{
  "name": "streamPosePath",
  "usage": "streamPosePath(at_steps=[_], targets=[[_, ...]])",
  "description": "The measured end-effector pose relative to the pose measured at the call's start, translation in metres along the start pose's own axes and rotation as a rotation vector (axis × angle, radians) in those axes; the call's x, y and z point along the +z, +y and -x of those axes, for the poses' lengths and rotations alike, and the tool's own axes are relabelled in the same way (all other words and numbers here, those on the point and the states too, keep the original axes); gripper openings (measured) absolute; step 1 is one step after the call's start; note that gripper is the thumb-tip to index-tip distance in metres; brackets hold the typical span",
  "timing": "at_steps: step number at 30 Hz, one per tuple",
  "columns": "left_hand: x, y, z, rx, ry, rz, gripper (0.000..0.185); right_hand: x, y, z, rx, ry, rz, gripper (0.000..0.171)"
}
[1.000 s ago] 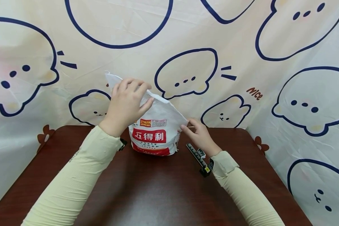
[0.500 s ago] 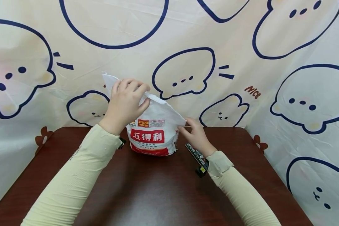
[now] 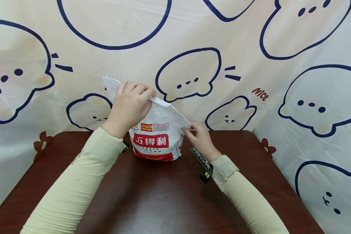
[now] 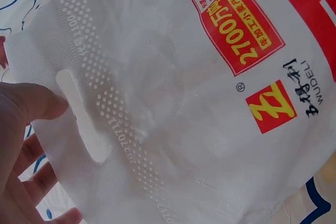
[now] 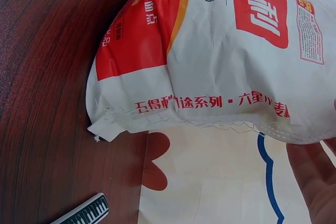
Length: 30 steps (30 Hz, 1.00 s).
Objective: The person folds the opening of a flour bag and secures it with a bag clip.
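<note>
A white flour bag [image 3: 150, 141] with red panels and Chinese lettering stands on the table, its top edge sloping down to the right. My left hand [image 3: 130, 109] grips that top edge from above. In the left wrist view, the thumb is on the near face beside the slot-shaped handle hole [image 4: 84, 116], with the other fingers behind the bag. At the right end of the top edge, my right hand [image 3: 201, 139] pinches the corner. The right wrist view shows only part of this hand [image 5: 317, 179], at the bag's stitched side; its fingertips are mostly hidden.
A dark strip with a white piano-key pattern [image 3: 199, 156] lies to the right of the bag, partly behind the right wrist. The brown table [image 3: 163, 201] meets a cartoon-printed cloth [image 3: 240, 32] at the back and sides.
My left thumb has drawn in against the bag's top edge. The whole head view has shifted slightly, so bag and hands appear farther left. Both hands keep hold of the bag.
</note>
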<state>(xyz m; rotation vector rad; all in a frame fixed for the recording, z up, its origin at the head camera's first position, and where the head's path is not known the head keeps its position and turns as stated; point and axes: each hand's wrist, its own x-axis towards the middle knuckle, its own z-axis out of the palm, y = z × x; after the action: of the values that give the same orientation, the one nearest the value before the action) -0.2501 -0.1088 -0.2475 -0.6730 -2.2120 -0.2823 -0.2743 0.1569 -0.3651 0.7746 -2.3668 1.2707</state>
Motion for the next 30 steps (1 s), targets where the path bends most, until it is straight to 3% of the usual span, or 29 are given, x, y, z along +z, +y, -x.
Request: streamPosePath(at_steps=[12,22,30], targets=[[-0.0031,-0.0017,0.0001,0.036,0.019,-0.03,0.016,0.0015,-0.001,0.0002,-0.009,0.06,0.031,0.022],[-0.0049,-0.0024,-0.0023,0.056,-0.007,-0.026,0.018,0.0014,0.0008,0.0006,0.014,0.1,0.046,0.023],[-0.0047,-0.0049,-0.0021,0.065,0.032,-0.029,0.02,0.0021,0.0033,-0.0002,-0.023,0.122,0.065,0.019]])
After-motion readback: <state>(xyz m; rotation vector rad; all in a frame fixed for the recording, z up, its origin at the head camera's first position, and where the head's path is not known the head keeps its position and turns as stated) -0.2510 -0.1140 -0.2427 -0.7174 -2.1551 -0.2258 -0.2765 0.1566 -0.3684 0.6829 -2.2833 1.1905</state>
